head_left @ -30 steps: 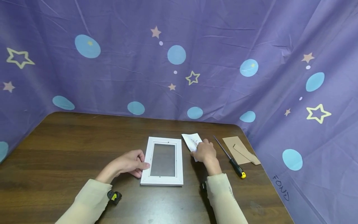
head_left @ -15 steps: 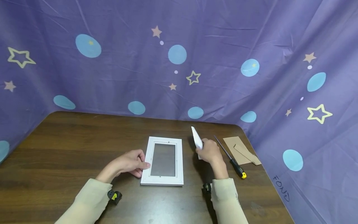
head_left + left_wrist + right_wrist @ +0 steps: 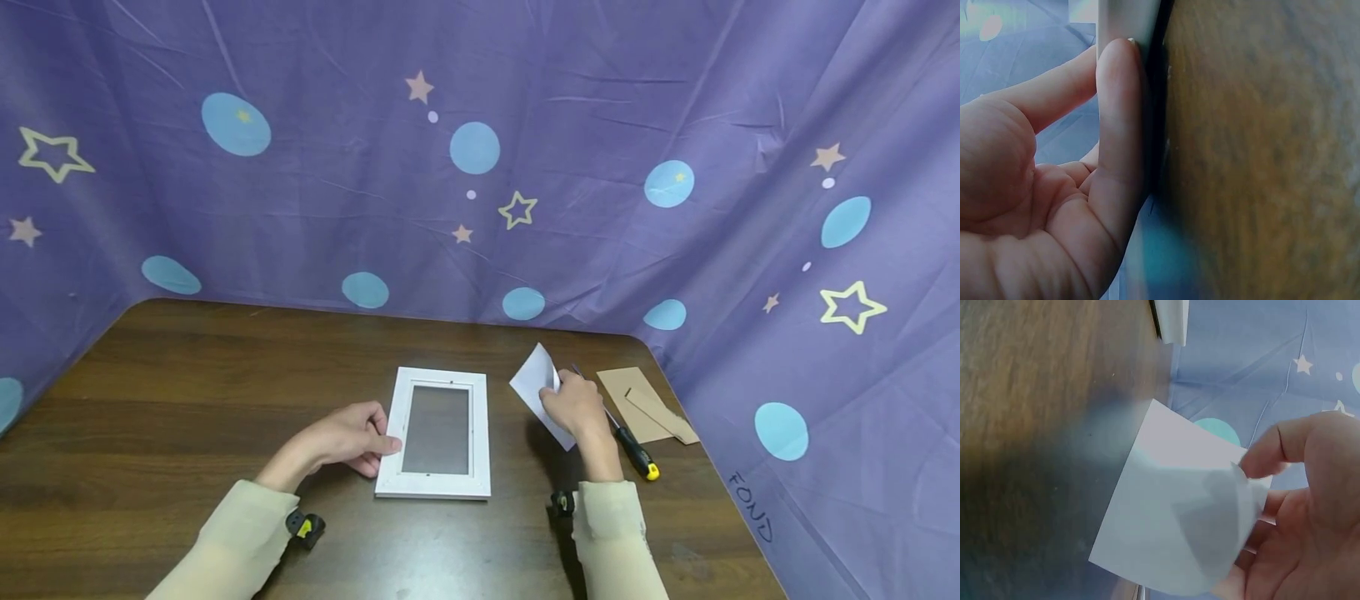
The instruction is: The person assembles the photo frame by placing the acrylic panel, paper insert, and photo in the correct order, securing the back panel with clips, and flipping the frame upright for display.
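A white picture frame point(image 3: 481, 433) lies on the table, its middle showing a grey see-through pane. My left hand point(image 3: 345, 437) grips the frame's left side, thumb on top and fingers at the edge; the left wrist view shows the fingers point(image 3: 1119, 100) against that edge. Off to the right, my right hand point(image 3: 581, 408) pinches a sheet of white paper point(image 3: 536, 385) by its right edge, tilted above the table. In the right wrist view the paper point(image 3: 1179, 506) turns a blank side to the camera and bends slightly near the thumb.
A screwdriver point(image 3: 636, 450) with a black and yellow handle lies right of my right hand, its shaft partly hidden. Beyond it are a brown cardboard sheet point(image 3: 622, 383) and a folded cardboard strip point(image 3: 660, 414). A purple patterned curtain point(image 3: 315, 208) hangs around the wooden table point(image 3: 225, 375).
My right hand has lifted the paper off the table, turned it from its printed side to a blank side, and moved slightly right. The left hand and picture frame have stayed put.
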